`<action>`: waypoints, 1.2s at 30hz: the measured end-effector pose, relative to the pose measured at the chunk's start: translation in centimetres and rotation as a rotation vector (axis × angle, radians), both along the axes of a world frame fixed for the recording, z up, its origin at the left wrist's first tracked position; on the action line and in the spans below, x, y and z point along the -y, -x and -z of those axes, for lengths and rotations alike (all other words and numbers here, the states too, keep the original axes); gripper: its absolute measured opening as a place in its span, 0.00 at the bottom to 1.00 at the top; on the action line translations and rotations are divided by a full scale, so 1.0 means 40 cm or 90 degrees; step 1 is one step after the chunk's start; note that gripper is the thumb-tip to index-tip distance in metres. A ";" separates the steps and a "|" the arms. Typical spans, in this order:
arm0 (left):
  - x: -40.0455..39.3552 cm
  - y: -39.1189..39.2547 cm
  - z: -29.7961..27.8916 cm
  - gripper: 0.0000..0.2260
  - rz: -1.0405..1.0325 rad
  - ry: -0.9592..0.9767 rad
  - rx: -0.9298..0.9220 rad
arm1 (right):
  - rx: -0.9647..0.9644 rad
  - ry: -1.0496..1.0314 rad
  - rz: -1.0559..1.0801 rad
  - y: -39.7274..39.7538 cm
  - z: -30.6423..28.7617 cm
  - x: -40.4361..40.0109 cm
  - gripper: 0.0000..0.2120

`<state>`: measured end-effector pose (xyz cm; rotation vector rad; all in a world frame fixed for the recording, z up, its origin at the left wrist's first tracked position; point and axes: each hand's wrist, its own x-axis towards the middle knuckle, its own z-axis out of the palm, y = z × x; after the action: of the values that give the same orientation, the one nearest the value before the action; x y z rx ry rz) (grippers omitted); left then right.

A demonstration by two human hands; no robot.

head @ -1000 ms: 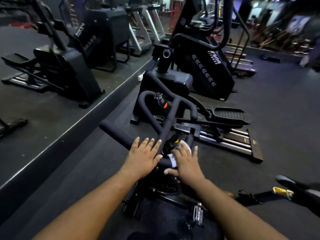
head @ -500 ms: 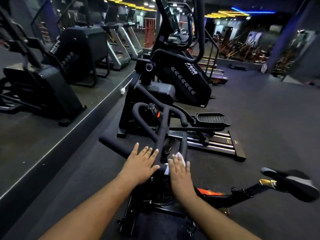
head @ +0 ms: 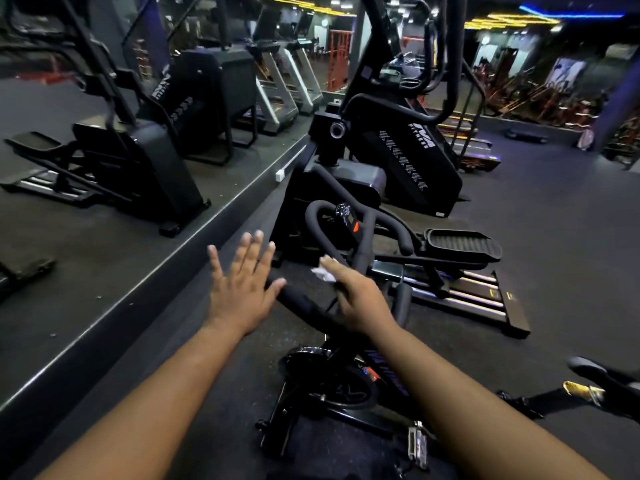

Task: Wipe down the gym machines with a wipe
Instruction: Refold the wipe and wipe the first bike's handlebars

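A: We start with the biggest thing, the dark rubber floor (head: 554,271) that fills the room, with a long mirror wall (head: 86,237) running along our left.

B: Next we see the tall black stepper machine (head: 408,157) ahead, and just in front of it an elliptical with a ribbed foot pedal (head: 462,242) over silver rails.

A: Closest to us is the exercise bike (head: 346,386); its black padded handlebar (head: 304,301) runs across between our two arms, and the looped front grips rise past a small console (head: 349,218) with an orange button.

B: Our left hand (head: 242,292) is spread wide, fingers straight, holding nothing; whether it touches the left end of the handlebar or hovers over it we cannot tell.

A: Our right hand (head: 360,296) lies over the bar near its centre stem, its fingers pressing the white wipe (head: 323,274), which peeks out beside the fingertips, crumpled against the padding.

B: Smallest, at the lower right, we see a gold seat post (head: 581,391).
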<state>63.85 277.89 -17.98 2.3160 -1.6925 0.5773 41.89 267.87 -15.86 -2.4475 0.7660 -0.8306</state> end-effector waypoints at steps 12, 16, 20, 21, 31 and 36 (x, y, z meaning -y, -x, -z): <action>-0.062 -0.046 0.022 0.28 0.003 0.055 -0.096 | -0.158 0.196 -0.208 -0.063 0.156 -0.026 0.29; -0.036 -0.015 0.010 0.30 0.012 -0.022 -0.151 | -0.255 0.263 -0.297 0.101 0.192 0.035 0.23; -0.041 -0.023 -0.013 0.31 0.013 -0.026 -0.189 | -0.173 0.145 -0.287 0.043 0.090 0.071 0.25; -0.042 -0.027 -0.023 0.32 0.017 -0.021 -0.212 | -0.111 0.132 -0.247 -0.007 0.063 0.069 0.24; -0.056 0.013 -0.049 0.34 0.008 0.019 -0.355 | -0.157 0.201 -0.330 -0.103 0.125 0.028 0.26; -0.012 0.075 -0.041 0.32 -0.056 -0.059 -0.135 | -0.278 0.361 -0.389 0.120 0.176 0.114 0.22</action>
<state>60.86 278.38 -16.35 2.4263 -1.5581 0.2617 37.10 263.30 -22.91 -3.1535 -0.1569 -0.2916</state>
